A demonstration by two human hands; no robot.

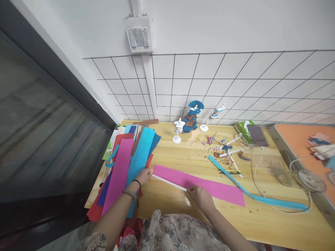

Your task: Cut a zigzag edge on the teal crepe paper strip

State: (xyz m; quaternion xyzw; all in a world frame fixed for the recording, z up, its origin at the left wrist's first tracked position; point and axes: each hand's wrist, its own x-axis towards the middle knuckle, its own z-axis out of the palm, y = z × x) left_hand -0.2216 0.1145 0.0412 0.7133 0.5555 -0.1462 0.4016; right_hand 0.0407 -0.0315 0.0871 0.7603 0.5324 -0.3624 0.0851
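Note:
A narrow white strip point(170, 182) is stretched between my two hands along the near edge of a pink crepe-paper piece point(222, 189). My left hand point(144, 176) pinches the strip's left end, close to the paper's left corner. Farther right, my right hand point(201, 198) has its fingers closed on the other end, over the paper's near edge. Whether the strip is stuck to the paper, I cannot tell. Beside my left arm lies a pile of coloured sheets, with a pink sheet point(119, 174) and a turquoise sheet point(140, 153) on top.
Small dress-form stands point(179, 126) and a blue-and-brown paper dress figure point(191, 118) stand by the wall. Paper scraps point(225, 157), yellow-handled scissors point(231, 171) and a long turquoise strip point(274, 201) lie right. A cable point(255, 174) curves near a tape roll and an orange-topped surface point(300, 139).

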